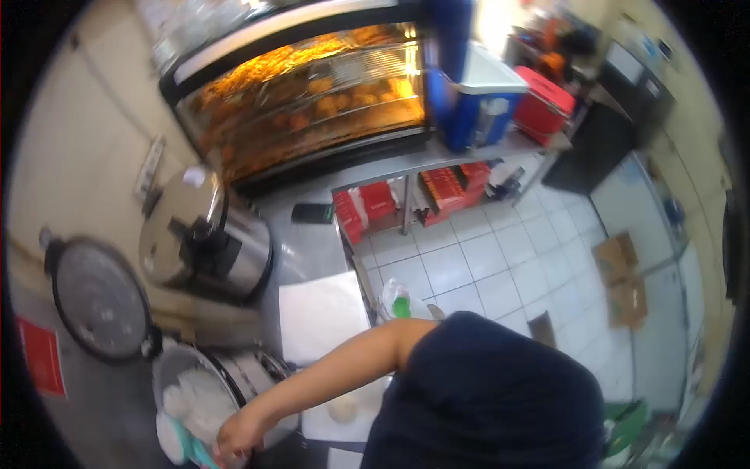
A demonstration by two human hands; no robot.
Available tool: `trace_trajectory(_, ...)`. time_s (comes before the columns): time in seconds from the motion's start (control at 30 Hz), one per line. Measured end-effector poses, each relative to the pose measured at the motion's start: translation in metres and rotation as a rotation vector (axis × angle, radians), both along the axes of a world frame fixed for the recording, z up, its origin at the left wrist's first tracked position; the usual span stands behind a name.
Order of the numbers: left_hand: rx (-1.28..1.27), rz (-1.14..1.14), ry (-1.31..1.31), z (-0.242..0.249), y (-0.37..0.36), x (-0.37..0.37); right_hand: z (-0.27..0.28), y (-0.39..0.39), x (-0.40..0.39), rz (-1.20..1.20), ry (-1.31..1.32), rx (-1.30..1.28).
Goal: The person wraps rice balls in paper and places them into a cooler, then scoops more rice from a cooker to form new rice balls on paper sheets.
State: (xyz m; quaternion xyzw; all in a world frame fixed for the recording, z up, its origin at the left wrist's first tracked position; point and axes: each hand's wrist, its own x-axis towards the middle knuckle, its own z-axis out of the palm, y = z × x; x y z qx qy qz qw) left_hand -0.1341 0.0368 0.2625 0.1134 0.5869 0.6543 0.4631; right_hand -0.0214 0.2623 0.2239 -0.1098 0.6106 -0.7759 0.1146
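At the lower left, my right hand [239,434] reaches over an open rice cooker [254,379] with its fingers closed around a teal and white serving scoop [187,442]. White cooked rice [201,402] fills the pot beside the scoop. The cooker's round lid [100,298] stands raised on its hinge. Right of the cooker, under my forearm, a pale rounded mound, apparently rice [342,409], sits on white paper [319,427]. Another blank white sheet [323,314] lies above my forearm. My left hand is out of view.
A closed steel cooker [254,242] stands behind, near a dark phone [312,213]. A lit display case [312,102] holds fried food. Blue [488,102] and red coolers [544,105] stand to its right. Red boxes [445,194] sit under the counter; cardboard [621,277] is farther right.
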Motion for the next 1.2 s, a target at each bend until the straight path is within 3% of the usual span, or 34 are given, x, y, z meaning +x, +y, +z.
trace_trajectory(0.03,-0.128,0.079,0.108,0.002,0.025,0.040,-0.017,-0.003,0.018,-0.145,0.084,-0.051)
trace_trajectory(0.07,-0.023,0.130,0.008,0.010,0.066,0.085,-0.029,-0.002,0.038,-0.238,-0.021,-0.227)
trace_trajectory(0.1,-0.147,0.247,0.008,0.005,0.087,0.121,-0.051,0.002,0.051,-0.308,0.074,-0.140)
trace_trajectory(0.13,-0.117,0.129,-0.017,-0.004,0.103,0.140,-0.054,0.007,0.084,-0.321,-0.198,-0.570)
trace_trajectory(0.2,-0.136,0.052,0.022,-0.042,0.127,0.176,-0.070,0.018,0.131,-0.548,-0.285,-0.457)
trace_trajectory(0.37,-0.116,-0.101,0.075,-0.103,0.193,0.253,-0.075,0.093,0.215,-0.613,-0.618,-0.389)
trace_trajectory(0.43,-0.188,-0.246,0.229,-0.138,0.197,0.268,-0.135,0.116,0.228,-0.830,-0.602,-0.391)
trace_trajectory(0.47,-0.247,-0.235,0.396,-0.160,0.198,0.274,-0.140,0.129,0.233,-0.890,-0.655,-0.384)
trace_trajectory(0.5,-0.248,-0.207,0.387,-0.198,0.196,0.275,-0.145,0.140,0.236,-0.955,-0.704,-0.366)
trace_trajectory(0.53,-0.421,-0.220,0.690,-0.239,0.199,0.278,-0.161,0.155,0.241,-0.928,-0.710,-0.352)
trace_trajectory(0.57,-0.603,-0.234,0.988,-0.260,0.205,0.284,-0.185,0.168,0.246,-0.984,-0.681,-0.242)
trace_trajectory(0.63,-0.688,-0.194,0.916,-0.270,0.228,0.293,-0.209,0.190,0.248,-1.014,-0.647,-0.121)
trace_trajectory(0.7,-0.722,-0.161,1.219,-0.294,0.240,0.297,-0.219,0.204,0.244,-0.897,-0.529,-0.023)
trace_trajectory(0.77,-0.772,-0.185,1.139,-0.301,0.247,0.302,-0.226,0.206,0.231,-0.868,-0.487,0.065)
trace_trajectory(0.83,-0.760,-0.147,1.150,-0.314,0.252,0.306,-0.227,0.196,0.210,-0.988,0.322,0.932)
trace_trajectory(0.9,-0.788,-0.129,1.154,-0.328,0.253,0.310,-0.235,0.184,0.207,-0.769,0.125,1.198)
trace_trajectory(0.97,-0.811,-0.124,1.158,-0.333,0.249,0.314,-0.281,0.181,0.206,-0.493,0.174,1.565)
trace_trajectory(1.1,-0.790,-0.130,1.196,-0.324,0.244,0.310,-0.268,0.189,0.200,-0.497,0.193,1.538)
trace_trajectory(1.2,-0.787,-0.147,1.214,-0.318,0.240,0.306,-0.276,0.165,0.196,-0.569,0.062,1.568)
